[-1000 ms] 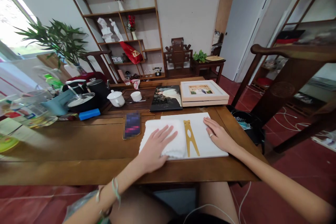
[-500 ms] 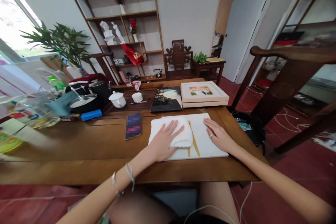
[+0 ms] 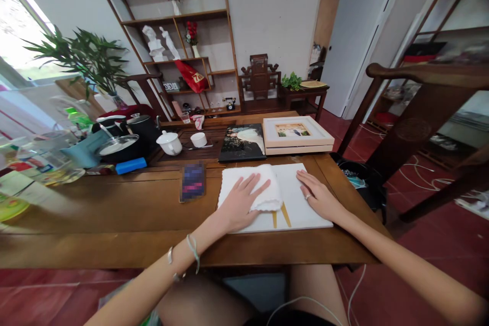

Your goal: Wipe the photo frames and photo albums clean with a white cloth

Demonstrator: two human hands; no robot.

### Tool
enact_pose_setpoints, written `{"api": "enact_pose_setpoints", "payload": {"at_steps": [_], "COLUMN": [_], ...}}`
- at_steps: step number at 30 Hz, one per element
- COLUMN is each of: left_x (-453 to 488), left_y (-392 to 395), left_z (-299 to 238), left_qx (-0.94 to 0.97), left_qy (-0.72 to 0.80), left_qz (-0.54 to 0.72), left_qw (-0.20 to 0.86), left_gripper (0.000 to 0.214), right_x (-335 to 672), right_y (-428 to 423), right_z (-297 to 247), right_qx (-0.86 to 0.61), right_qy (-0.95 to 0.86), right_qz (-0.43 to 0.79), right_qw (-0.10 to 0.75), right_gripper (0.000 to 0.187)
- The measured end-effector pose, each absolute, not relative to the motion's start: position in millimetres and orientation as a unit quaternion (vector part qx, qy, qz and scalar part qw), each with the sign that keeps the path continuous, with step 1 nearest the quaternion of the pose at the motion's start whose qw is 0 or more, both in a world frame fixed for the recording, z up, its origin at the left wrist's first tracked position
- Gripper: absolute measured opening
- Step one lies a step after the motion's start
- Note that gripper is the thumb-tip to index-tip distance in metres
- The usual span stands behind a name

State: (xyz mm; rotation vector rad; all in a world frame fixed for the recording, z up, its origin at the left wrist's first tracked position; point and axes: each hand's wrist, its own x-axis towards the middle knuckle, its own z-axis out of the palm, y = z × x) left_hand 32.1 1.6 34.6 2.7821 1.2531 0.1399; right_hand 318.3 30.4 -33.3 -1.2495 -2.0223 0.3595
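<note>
My left hand (image 3: 241,201) lies flat with fingers spread on a folded white cloth (image 3: 263,188), pressing it onto a white board (image 3: 301,209) on the wooden table (image 3: 114,224). The cloth covers the upper part of a gold two-legged piece (image 3: 280,215); only its legs stick out below. My right hand (image 3: 319,194), wearing a ring, rests flat and open on the board's right side, holding nothing.
Behind the board lie a dark photo print (image 3: 242,143) and a pale framed picture (image 3: 296,135). A blurred card (image 3: 192,181), white cups (image 3: 170,142), pots (image 3: 118,147) and a blue block (image 3: 130,165) sit to the left. A wooden chair (image 3: 420,112) stands on the right.
My left hand has slid the white cloth to the right and slightly away, across the board and over the gold piece. My right hand has stayed in place.
</note>
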Motion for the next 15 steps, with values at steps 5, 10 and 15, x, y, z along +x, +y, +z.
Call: {"api": "enact_pose_setpoints", "payload": {"at_steps": [5,10,15], "left_x": [30,26,24], "left_y": [-65,-88,-30], "left_z": [42,45,48], "left_qx": [0.914,0.921,0.910], "left_qy": [0.395,0.377,0.405], "left_qz": [0.035,0.012,0.025], "left_qw": [0.091,0.101,0.087], "left_gripper": [0.090,0.099,0.080], "right_x": [318,317,318], "right_y": [30,29,29], "right_z": [-34,-33,-33], "right_qx": [-0.483,-0.490,-0.489], "right_qy": [-0.781,-0.775,-0.778], "right_qz": [0.150,0.157,0.151], "right_qw": [0.366,0.366,0.365], "right_gripper": [0.042,0.042,0.043]}}
